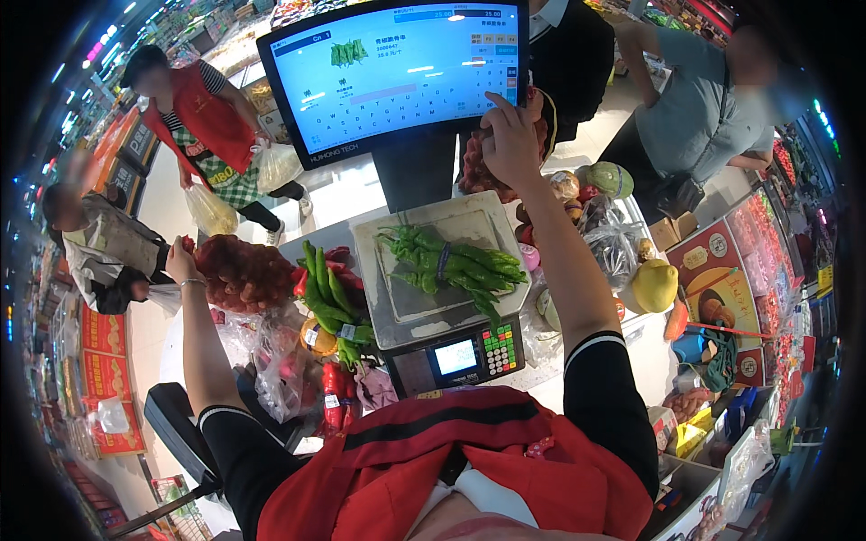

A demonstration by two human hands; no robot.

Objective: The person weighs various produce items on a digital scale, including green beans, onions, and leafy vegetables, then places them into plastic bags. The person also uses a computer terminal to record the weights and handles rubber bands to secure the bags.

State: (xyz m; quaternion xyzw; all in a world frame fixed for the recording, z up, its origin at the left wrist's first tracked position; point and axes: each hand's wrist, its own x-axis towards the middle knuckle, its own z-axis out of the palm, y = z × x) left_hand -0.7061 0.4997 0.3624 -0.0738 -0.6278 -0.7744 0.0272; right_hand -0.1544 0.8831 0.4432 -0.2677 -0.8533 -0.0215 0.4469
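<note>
My left hand (181, 262) grips the gathered neck of a red mesh bag (238, 276) filled with small roundish brown produce. On the right, my right hand (507, 138) reaches over the weighing scale with its fingers apart and nothing in them. A fingertip is at the lower right of the touchscreen monitor (399, 74), over the number keys; whether it touches the glass is hard to tell. Lying on the scale's metal plate (379, 308) is a bunch of long green peppers (453, 262) tied with a purple band. Below the plate are a small lit display (456, 357) and a keypad (500, 350).
Left of the scale lie more green peppers (325, 287), red peppers (336, 399) and bagged produce (281, 379). To the right are a yellow pomelo (654, 285), a green melon (609, 179) and plastic bags (609, 243). Several people stand around the counter.
</note>
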